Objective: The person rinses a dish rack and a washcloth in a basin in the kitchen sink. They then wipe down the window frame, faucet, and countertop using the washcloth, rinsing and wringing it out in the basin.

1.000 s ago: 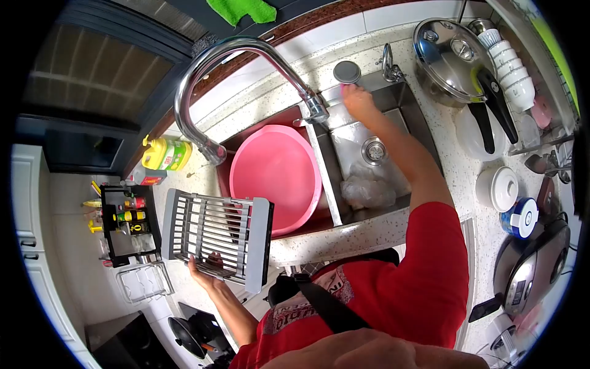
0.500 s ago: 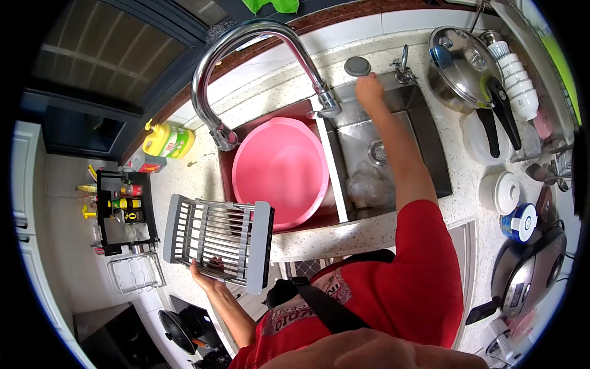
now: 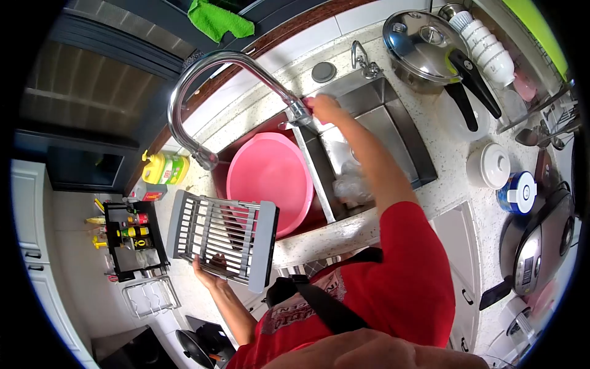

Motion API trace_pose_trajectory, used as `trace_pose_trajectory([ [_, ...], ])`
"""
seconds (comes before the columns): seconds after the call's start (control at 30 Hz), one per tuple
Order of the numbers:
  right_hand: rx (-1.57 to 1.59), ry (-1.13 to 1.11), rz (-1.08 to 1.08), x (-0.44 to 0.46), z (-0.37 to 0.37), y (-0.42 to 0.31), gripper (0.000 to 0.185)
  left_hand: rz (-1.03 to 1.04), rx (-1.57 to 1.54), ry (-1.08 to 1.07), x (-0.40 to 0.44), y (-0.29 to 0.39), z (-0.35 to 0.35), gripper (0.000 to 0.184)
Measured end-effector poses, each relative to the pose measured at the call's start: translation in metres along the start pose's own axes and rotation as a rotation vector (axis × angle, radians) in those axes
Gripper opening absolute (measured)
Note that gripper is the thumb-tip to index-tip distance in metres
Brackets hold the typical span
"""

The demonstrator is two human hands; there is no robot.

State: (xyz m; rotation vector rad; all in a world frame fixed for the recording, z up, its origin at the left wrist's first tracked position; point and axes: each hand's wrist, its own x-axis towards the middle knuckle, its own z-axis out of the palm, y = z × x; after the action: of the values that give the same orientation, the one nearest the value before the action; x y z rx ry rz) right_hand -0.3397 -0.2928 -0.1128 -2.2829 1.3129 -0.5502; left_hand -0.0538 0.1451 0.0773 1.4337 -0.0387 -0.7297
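Note:
My left hand grips the lower edge of a metal draining rack with grey plastic ends, tilted left of the sink's front edge. A pink basin sits in the left sink bowl. My right hand is closed on a small pink cloth beside the base of the chrome faucet, at the back of the sink. Below that hand, a crumpled clear plastic bag lies in the steel right bowl.
A round grey cap and a small tap stand behind the sink. On the right are a pressure cooker, stacked white bowls, and a white lidded pot. Yellow detergent stands at the left.
My right hand has moved left, from beside the grey cap to the faucet base. My left hand still holds the rack. The camera view has shifted.

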Motion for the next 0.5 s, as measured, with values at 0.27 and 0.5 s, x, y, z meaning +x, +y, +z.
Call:
trace_pose_trajectory([
  [0.27, 0.324, 0.332, 0.091, -0.022, -0.025, 0.006, 0.019, -0.034, 0.004, 0.052, 0.011, -0.006, -0.009, 0.051],
  [0.5, 0.005, 0.103, 0.111, 0.025, 0.005, -0.018, 0.019, 0.041, -0.048, 0.202, -0.012, -0.006, 0.006, 0.055],
])
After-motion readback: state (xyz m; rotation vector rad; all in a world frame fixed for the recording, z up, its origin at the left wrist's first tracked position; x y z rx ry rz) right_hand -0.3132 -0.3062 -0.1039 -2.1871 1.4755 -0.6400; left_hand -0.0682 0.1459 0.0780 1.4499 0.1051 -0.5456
